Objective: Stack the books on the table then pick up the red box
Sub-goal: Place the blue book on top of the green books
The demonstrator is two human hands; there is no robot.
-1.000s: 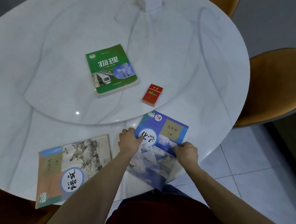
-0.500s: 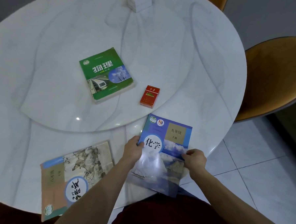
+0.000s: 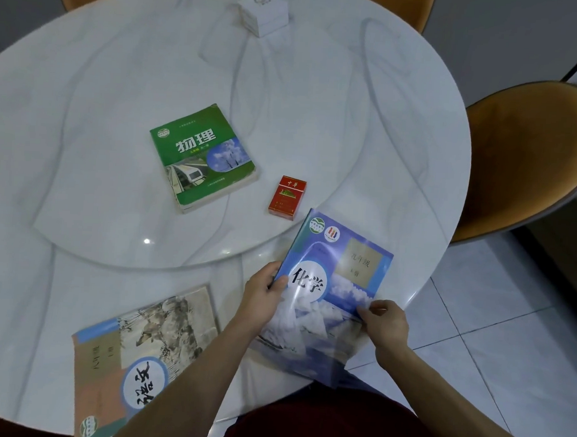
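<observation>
Two hands hold a blue book [image 3: 330,287] at a table's [image 3: 85,107] near edge.
Left hand [image 3: 263,297] grips its left edge, right hand [image 3: 387,323] its right; its length points away, tilted right, toward the red box [image 3: 287,198].

My left hand [image 3: 262,298] is closed on the left edge of the blue book [image 3: 323,293]. My right hand [image 3: 386,327] pinches its right edge. Both my arms reach forward, bare.

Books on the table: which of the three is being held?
The blue book, nearest the red box; the left hand and right hand grip its sides. The green book and the beige book lie untouched.
</observation>
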